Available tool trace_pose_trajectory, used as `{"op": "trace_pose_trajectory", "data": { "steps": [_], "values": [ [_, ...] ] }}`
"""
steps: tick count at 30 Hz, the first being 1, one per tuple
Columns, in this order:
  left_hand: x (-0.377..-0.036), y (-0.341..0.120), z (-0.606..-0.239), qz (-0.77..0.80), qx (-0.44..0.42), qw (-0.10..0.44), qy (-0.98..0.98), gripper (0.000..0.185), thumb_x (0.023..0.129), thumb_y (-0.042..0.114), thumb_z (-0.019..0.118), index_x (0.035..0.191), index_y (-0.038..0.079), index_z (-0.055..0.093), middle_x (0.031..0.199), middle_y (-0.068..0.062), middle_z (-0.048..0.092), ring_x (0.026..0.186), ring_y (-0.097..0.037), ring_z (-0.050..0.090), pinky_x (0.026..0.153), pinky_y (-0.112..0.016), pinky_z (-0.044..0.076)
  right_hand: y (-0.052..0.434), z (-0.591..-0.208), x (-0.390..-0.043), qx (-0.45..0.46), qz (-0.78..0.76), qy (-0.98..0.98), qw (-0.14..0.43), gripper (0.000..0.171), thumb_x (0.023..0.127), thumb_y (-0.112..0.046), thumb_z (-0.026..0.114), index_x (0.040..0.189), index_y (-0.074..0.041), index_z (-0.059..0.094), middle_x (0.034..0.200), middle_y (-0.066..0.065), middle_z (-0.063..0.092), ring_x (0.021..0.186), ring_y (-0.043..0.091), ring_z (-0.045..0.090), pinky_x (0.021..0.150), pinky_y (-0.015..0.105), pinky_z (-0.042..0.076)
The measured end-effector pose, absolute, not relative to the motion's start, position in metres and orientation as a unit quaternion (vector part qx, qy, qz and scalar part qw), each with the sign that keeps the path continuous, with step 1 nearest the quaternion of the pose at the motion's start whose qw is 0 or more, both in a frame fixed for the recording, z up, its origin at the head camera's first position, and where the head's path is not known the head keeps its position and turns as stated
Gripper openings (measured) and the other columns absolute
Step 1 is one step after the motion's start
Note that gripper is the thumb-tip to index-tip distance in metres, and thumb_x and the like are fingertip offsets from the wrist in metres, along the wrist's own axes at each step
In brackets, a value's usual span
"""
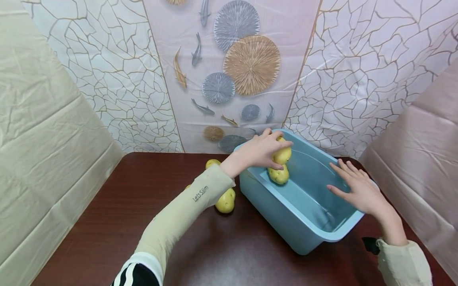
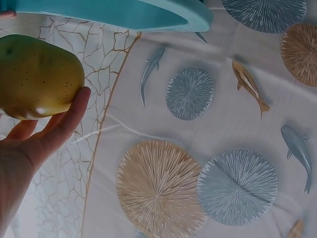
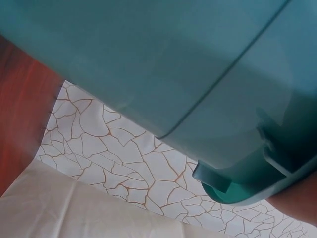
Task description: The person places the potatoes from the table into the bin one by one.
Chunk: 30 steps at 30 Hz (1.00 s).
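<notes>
My left hand [image 1: 262,151] holds a yellow potato [image 1: 282,153] over the far left part of a blue plastic bin [image 1: 275,202]. In the left wrist view the speckled potato [image 2: 42,77] sits between the thumb side and the curled fingers. Just below it, inside the bin, another potato [image 1: 278,174] shows. Spread and fairly straight, the fingers of my right hand [image 1: 361,190] reach over the bin's right rim. The right wrist view shows mostly the bin's outer wall [image 3: 148,64], with the hand largely hidden.
On the dark wooden table [image 1: 107,222], left of the bin, lies a potato [image 1: 226,201]. Behind my left forearm another potato [image 1: 212,163] is partly hidden. Patterned cloth [image 1: 229,111] hangs at the back, and plain cloth [image 1: 418,159] borders the right side.
</notes>
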State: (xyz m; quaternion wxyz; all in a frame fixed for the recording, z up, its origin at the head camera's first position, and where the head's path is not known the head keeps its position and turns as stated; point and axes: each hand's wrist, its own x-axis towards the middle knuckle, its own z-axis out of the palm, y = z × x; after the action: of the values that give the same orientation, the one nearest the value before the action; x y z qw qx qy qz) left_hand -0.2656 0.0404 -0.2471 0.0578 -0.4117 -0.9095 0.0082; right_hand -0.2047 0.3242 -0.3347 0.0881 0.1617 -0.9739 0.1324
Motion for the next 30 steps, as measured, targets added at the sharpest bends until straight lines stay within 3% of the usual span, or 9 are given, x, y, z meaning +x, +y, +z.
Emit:
{"op": "trace_pose_trajectory", "data": {
  "steps": [20, 30],
  "values": [
    [-0.2688, 0.0409, -0.2448, 0.020, -0.401, 0.028, -0.915, 0.068, 0.076, 0.051, 0.061, 0.135, 0.026, 0.038, 0.136, -0.005, 0.036, 0.111, -0.023, 0.037, 0.080, -0.041, 0.045, 0.3247, -0.3323, -0.2038, 0.160, 0.147, -0.971, 0.099, 0.071, 0.086, -0.041, 0.053, 0.141, -0.007, 0.025, 0.145, 0.028, 0.015, 0.135, 0.043, 0.003, 0.104, 0.060, 0.001],
    [-0.2672, 0.0444, -0.2445, 0.025, -0.412, 0.032, -0.910, 0.068, 0.076, 0.052, 0.060, 0.135, 0.025, 0.039, 0.127, -0.003, 0.041, 0.103, -0.020, 0.039, 0.071, -0.034, 0.045, 0.3249, -0.3338, -0.2041, 0.158, 0.153, -0.970, 0.099, 0.071, 0.086, -0.041, 0.053, 0.140, -0.006, 0.026, 0.145, 0.027, 0.015, 0.134, 0.044, 0.005, 0.104, 0.060, 0.001]
  ]
}}
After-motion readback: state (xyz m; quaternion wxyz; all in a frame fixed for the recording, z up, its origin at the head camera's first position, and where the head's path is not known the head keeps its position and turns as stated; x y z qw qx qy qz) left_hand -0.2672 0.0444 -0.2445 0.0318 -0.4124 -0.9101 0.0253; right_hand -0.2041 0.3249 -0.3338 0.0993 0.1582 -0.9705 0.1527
